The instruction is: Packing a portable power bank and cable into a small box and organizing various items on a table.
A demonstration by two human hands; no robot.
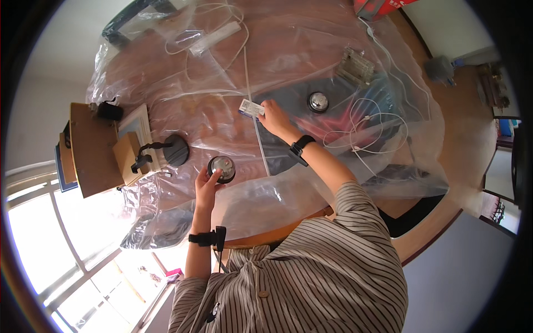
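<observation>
My left hand [206, 187] grips a silver call bell [224, 166] with a black base, its thumb lying over the dome. Between the fingers of my right hand [275, 118] is the right end of a small flat box [251, 108], white with printing on its upper face and a dark blue edge. A second call bell [319, 102] stands up and to the right of that hand, on a dark sheet [287, 95] with red and blue patches. Clear plastic film [200, 129] covers the table under everything.
A black stand with a round base [176, 150] is at left, by cardboard pieces [95, 150]. White cable [366, 118] lies looped at right. A clear ridged box [355, 68] sits beyond it. Farther back are a white power strip [215, 38] and a red bag [377, 8].
</observation>
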